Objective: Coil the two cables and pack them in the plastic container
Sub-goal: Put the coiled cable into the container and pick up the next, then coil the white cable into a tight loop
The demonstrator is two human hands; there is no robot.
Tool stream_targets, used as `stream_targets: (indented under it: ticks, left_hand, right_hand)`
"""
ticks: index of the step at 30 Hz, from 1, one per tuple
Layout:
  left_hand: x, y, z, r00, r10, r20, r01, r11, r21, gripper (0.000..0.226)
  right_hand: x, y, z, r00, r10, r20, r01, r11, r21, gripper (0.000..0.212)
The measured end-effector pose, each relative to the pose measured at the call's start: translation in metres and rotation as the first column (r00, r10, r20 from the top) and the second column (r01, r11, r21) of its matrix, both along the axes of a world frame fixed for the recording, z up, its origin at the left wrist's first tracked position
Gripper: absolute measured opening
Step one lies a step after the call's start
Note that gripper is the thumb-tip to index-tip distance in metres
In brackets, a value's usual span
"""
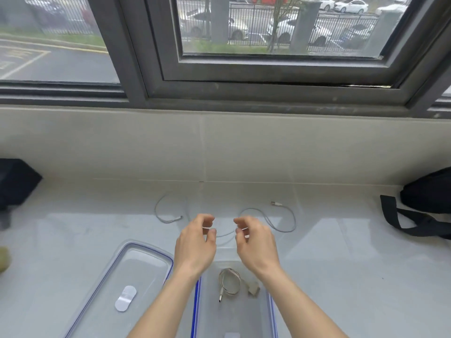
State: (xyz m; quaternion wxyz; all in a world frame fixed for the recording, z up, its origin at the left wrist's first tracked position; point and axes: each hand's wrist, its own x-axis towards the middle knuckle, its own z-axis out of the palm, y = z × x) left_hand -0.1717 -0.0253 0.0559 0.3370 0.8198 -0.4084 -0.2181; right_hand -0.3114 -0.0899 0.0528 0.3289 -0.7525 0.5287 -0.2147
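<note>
Both hands, left (195, 245) and right (256, 245), pinched the white cable (280, 225) above the worktop (341, 252), while a coiled cable (229, 281) lay in the container (271, 311).

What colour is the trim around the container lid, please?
Blue, on the lid rim, clearest in the head view.

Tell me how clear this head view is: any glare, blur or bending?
Head view: soft daylight, faint shadows; pale glare on the counter washes out the loose white cable; window frame bows from the wide lens; both hands slightly blurred; coiled cable in the container reads clearly.
</note>
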Motion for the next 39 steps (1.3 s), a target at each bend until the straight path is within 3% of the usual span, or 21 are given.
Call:
stream_targets:
  ticks: [8,14,18,21,24,28,32,35,39]
  left_hand:
    - [0.069,-0.022,-0.023,0.999,0.014,0.046,-0.021,0.986,0.165,0.032]
    - [0.071,-0.049,-0.044,0.987,-0.147,0.069,0.126,0.961,0.245,0.036]
    - [0.051,-0.074,-0.057,0.958,-0.286,0.034,0.265,0.921,0.287,0.04]
    - [0.034,-0.089,-0.07,0.934,-0.357,0.0,0.336,0.878,0.341,0.044]
    - [0.02,-0.097,-0.079,0.92,-0.392,0.009,0.354,0.842,0.408,0.051]
    - [0.013,-0.103,-0.083,0.923,-0.385,-0.008,0.345,0.815,0.465,0.051]
    - [0.006,-0.109,-0.076,0.93,-0.365,0.038,0.317,0.85,0.421,0.046]
    - [0.002,-0.119,-0.058,0.924,-0.364,0.115,0.324,0.908,0.266,0.056]
    - [0.003,-0.135,-0.022,0.847,-0.49,0.205,0.483,0.871,0.087,0.052]
  right_hand:
    - [0.016,-0.057,-0.019,0.944,0.121,-0.306,-0.102,0.992,0.077,0.036]
    - [-0.005,-0.096,-0.044,0.84,0.137,-0.525,-0.086,0.989,0.12,0.05]
    - [-0.022,-0.116,-0.056,0.811,0.115,-0.574,-0.044,0.99,0.135,0.058]
    - [-0.033,-0.125,-0.067,0.77,0.093,-0.631,-0.011,0.991,0.134,0.054]
    - [-0.042,-0.128,-0.077,0.719,0.072,-0.691,-0.011,0.996,0.091,0.037]
    - [-0.048,-0.131,-0.085,0.758,0.031,-0.652,0.016,0.998,0.067,0.015]
    - [-0.046,-0.131,-0.084,0.796,0.016,-0.605,0.006,0.999,0.034,0.014]
    - [-0.041,-0.133,-0.067,0.895,0.004,-0.446,0.014,0.999,0.037,0.012]
    - [-0.027,-0.135,-0.025,0.985,0.05,-0.165,-0.034,0.995,0.099,0.01]
